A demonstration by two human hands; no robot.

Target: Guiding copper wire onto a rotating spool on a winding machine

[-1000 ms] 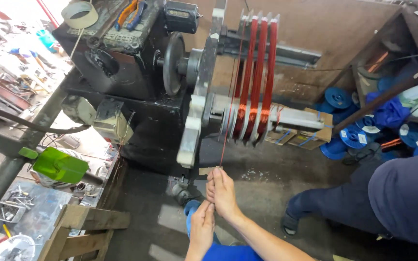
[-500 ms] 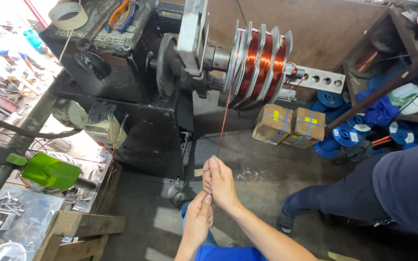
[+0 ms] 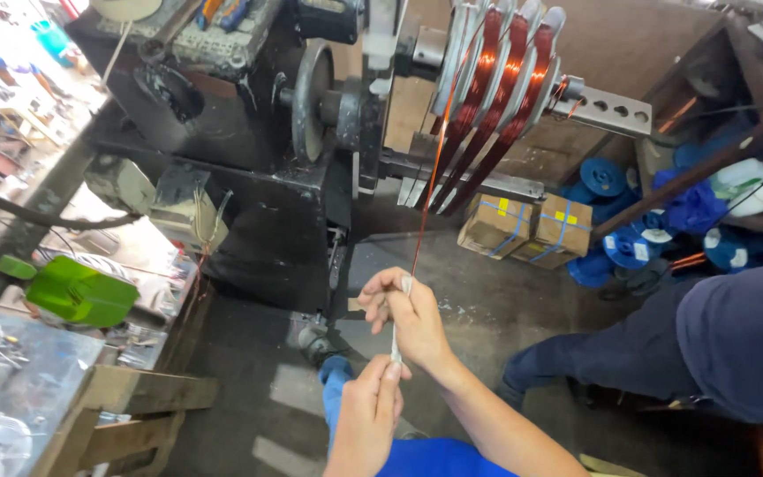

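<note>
the copper wire (image 3: 424, 208) runs taut from my pinch up to the coils (image 3: 496, 84) on the winder (image 3: 311, 88). my right hand (image 3: 408, 314) is closed on it through a white sleeve (image 3: 396, 340); my left hand (image 3: 366, 415), just below, grips the sleeve's tail to keep it straight.

We see two bare hands: the right hand (image 3: 412, 318) at about 12 o'clock from the left hand (image 3: 366, 415). Both forearms are bare, with no sleeves, gloves, rings or watch in view. Bright blue trousers (image 3: 426, 458) show at 6 o'clock, with a blue shoe (image 3: 336, 371) at 9 o'clock from the hands.
</note>
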